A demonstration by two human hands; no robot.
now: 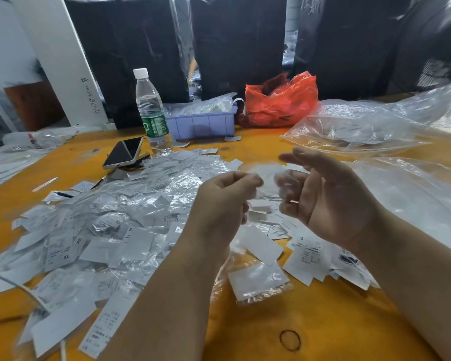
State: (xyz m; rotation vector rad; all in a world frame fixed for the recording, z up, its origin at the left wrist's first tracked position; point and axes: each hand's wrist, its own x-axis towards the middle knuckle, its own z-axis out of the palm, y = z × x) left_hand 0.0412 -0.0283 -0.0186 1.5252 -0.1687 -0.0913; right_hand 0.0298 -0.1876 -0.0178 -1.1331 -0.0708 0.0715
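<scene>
Bag (265,176), small and clear, is hanging between both hands. Left hand (224,199) is pinching its edge with curled fingers, so the bag is sitting just right of it. Right hand (333,199) is bending its fingers behind the bag. They are blurry, so I cannot tell if they are gripping. Labels (130,230) are lying under both hands.

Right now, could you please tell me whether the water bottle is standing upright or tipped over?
Upright: the water bottle stands on its base on the table beside the purple tray, white cap on top.
</scene>
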